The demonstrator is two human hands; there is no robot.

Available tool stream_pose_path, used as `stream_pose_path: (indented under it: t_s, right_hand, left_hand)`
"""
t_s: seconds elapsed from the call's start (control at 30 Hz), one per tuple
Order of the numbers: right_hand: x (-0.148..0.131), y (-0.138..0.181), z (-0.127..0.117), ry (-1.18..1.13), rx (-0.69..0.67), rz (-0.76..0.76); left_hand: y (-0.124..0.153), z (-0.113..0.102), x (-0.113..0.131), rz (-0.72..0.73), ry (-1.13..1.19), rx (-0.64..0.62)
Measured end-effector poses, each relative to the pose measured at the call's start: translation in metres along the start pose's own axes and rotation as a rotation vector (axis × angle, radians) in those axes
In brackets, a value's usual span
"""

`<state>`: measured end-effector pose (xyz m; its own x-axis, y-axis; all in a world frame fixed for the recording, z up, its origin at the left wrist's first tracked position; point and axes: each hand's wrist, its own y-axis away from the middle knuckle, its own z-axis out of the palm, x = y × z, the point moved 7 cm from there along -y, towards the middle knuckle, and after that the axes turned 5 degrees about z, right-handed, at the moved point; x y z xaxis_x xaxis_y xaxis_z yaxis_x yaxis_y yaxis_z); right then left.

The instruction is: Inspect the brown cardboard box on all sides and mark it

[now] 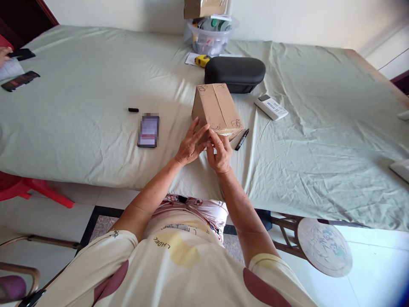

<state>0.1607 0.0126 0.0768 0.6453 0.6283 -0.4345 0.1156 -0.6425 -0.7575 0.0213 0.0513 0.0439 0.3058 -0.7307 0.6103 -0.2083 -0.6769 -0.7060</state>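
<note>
A small brown cardboard box (220,104) sits on the cloth in front of me, with dark scribbles near its top corners and a seam along the top. My left hand (190,144) rests against its near left corner, fingers spread apart. Close beside it, my right hand (220,152) has its fingers pinched together at the near edge; what they hold, if anything, is hidden. Shiny clear tape (227,133) shows by that edge. A black marker (242,139) without its cap lies right of the box. The black cap (133,110) lies farther left, above a phone (148,131).
Behind the box are a black case (234,71), a yellow tape measure (202,60) and a filled plastic tub (209,40). A white device (271,107) lies to the right. Another person's hand (4,55) shows at far left. A round stool (325,247) stands below the table.
</note>
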Motion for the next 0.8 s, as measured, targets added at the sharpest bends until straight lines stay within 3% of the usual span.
stream_pose_path:
  t_s: [0.2, 0.53, 0.8]
  right_hand:
    - [0.002, -0.002, 0.002, 0.029, -0.041, 0.029]
    - [0.005, -0.003, 0.001, 0.057, 0.010, 0.046]
    - [0.016, -0.004, -0.008, 0.009, 0.103, 0.092]
  left_hand:
    - [-0.003, -0.004, 0.001, 0.050, 0.018, 0.102]
    - [-0.008, 0.005, 0.014, 0.178, -0.184, 0.073]
    - [-0.004, -0.001, 0.012, 0.144, -0.188, 0.018]
